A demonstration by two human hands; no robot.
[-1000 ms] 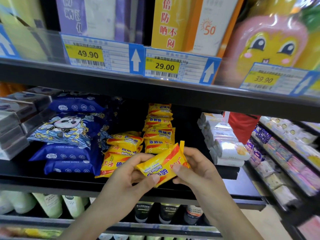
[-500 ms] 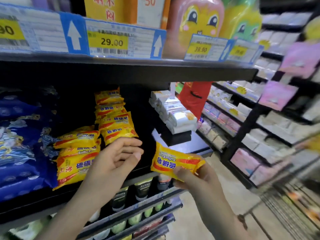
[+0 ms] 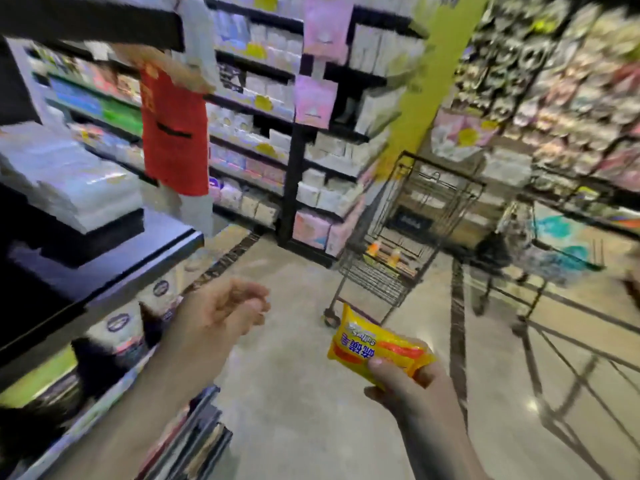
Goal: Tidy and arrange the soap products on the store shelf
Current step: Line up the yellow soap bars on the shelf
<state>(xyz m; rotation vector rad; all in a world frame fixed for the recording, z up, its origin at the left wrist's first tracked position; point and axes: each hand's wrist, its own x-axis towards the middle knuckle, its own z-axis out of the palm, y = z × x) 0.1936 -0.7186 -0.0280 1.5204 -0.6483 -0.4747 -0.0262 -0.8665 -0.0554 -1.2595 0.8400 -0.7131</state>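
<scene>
Right hand (image 3: 412, 386) pinches yellow soap pack (image 3: 375, 348) over the floor (image 3: 298, 393), left hand (image 3: 221, 313) empty, fingers loosely curled, beside shelf (image 3: 114, 271).

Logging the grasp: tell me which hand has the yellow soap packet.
The right hand grips the yellow soap packet. The left hand holds nothing, fingers loosely curled beside the shelf.
</scene>
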